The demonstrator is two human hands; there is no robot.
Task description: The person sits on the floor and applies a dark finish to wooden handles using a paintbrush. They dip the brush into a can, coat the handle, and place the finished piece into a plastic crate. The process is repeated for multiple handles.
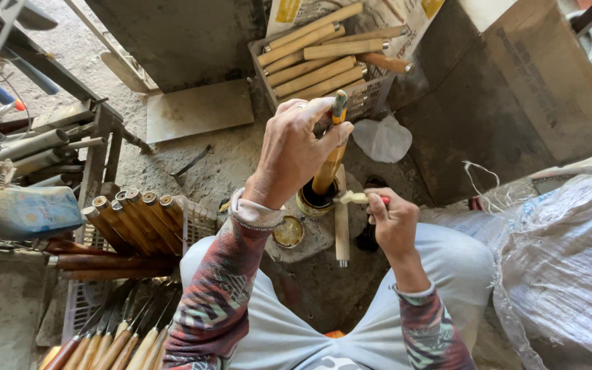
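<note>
Gripping 1 wooden handle (pixel 329 164), maybe 1 brush (pixel 355 198).

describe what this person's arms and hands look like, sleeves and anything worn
Both hands are bare, without gloves. The left hand and right hand come out of long, close-fitting sleeves patterned in dark red, grey and pale greenish bands, with light ribbed cuffs at the wrists. A ring seems to sit on a left finger, too small to be sure.

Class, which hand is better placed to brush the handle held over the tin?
Probably the right hand: it holds the brush beside the handle. The left hand is busy gripping that handle above the tin.
</note>
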